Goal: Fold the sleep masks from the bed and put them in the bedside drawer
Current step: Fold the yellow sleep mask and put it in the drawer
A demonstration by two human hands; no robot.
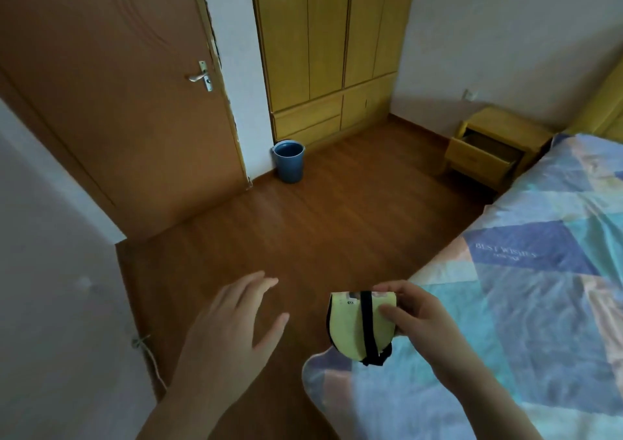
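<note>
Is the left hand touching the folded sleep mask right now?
Apart. The head view shows bare floor between the open left hand and the sleep mask, which only the right hand holds.

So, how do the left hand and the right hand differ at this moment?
The right hand grips a folded yellow sleep mask with a black strap, while the left hand holds nothing. The left hand's fingers are spread open, the right hand's curled on the mask. The left hand is over the floor, the right at the edge of the bed. Both are bare.
</note>
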